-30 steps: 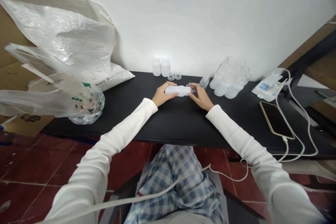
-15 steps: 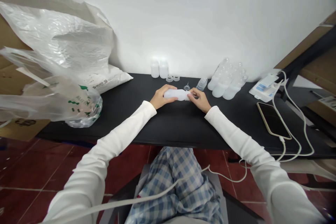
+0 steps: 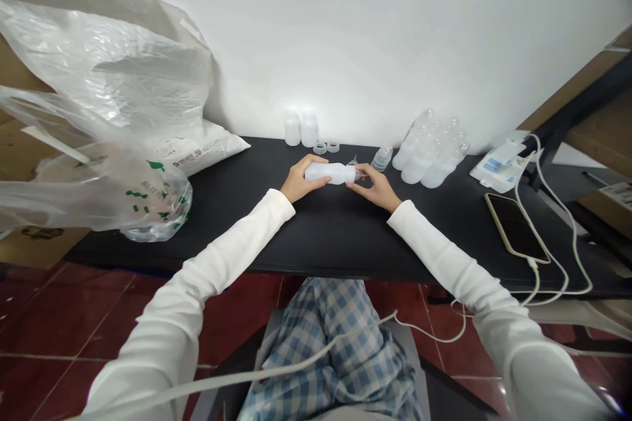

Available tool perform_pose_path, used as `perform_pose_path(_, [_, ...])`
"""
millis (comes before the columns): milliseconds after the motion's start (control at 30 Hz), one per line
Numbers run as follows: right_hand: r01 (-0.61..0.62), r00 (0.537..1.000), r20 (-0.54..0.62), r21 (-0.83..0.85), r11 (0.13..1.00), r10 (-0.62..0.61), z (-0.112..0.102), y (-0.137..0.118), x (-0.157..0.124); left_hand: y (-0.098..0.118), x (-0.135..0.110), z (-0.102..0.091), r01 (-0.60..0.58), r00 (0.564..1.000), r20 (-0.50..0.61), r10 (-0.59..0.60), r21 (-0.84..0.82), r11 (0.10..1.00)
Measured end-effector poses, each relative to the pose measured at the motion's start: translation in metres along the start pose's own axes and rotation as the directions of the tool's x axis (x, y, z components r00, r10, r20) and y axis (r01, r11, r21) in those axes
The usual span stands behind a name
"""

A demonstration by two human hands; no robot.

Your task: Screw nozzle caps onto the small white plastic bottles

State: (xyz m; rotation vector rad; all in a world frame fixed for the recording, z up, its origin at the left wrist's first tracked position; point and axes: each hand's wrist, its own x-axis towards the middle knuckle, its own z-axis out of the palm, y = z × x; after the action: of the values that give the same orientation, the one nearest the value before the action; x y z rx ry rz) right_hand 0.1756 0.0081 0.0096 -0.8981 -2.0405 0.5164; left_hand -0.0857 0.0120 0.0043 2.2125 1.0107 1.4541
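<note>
My left hand [image 3: 302, 179] is wrapped round the body of a white, cloudy baby bottle [image 3: 332, 173], which lies sideways above the table with its neck to the right. At that neck, the fingers of my right hand [image 3: 374, 187] are closed on a clear nipple and collar [image 3: 361, 173], partly hidden by the fingers. Just behind the bottle is another clear nipple [image 3: 352, 160]. Two clear rings [image 3: 320, 148] lie farther back, in front of two white bottles [image 3: 292, 128] standing by the wall. Right of my right hand sits a stack of clear caps [image 3: 382, 158].
Several bottles with clear domed tops [image 3: 428, 151] stand at the back right. Beyond them are a white power strip [image 3: 500, 168] and a phone [image 3: 516, 227] on a cable. Large plastic bags [image 3: 148, 79] crowd the left of the black table [image 3: 316, 237].
The bottle has shifted slightly left and up with my left hand. My right fingers have changed their hold at the neck, where the clear nipple now shows more.
</note>
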Motion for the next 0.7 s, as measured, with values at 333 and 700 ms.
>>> perform_pose_path(333, [0.006, 0.998, 0.063, -0.003, 1.0, -0.006, -0.001, 0.004, -0.001, 0.004, 0.001, -0.003, -0.13, 0.991, 0.04, 0.128, 0.061, 0.99])
perform_pose_path(700, [0.021, 0.993, 0.118, -0.079, 0.997, -0.011, 0.0, 0.007, -0.001, -0.007, 0.002, -0.005, -0.345, 0.927, 0.215, 0.307, 0.172, 0.923])
